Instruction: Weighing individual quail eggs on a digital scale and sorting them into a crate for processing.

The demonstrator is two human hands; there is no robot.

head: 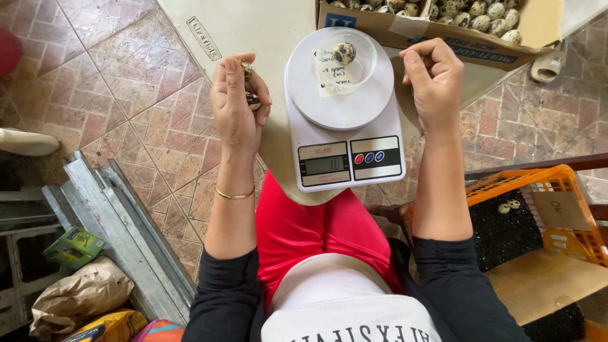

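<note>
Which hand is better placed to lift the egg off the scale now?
Probably the right hand: it looks empty, loosely curled beside the scale, near the speckled egg in the clear dish. The left hand already grips speckled eggs.

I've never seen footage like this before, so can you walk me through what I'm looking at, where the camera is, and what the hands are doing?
There is one picture, taken from a camera worn on a person's head, looking down at their own lap and two bare hands. The left hand holds a few small speckled eggs. The right hand is curled loosely; whether it holds anything cannot be seen. Between them stands a white digital kitchen scale on a pale tabletop, with one speckled egg in a clear plastic cup on its round platform. Behind it is a cardboard box of more speckled eggs. An orange plastic crate sits to the right.
</note>
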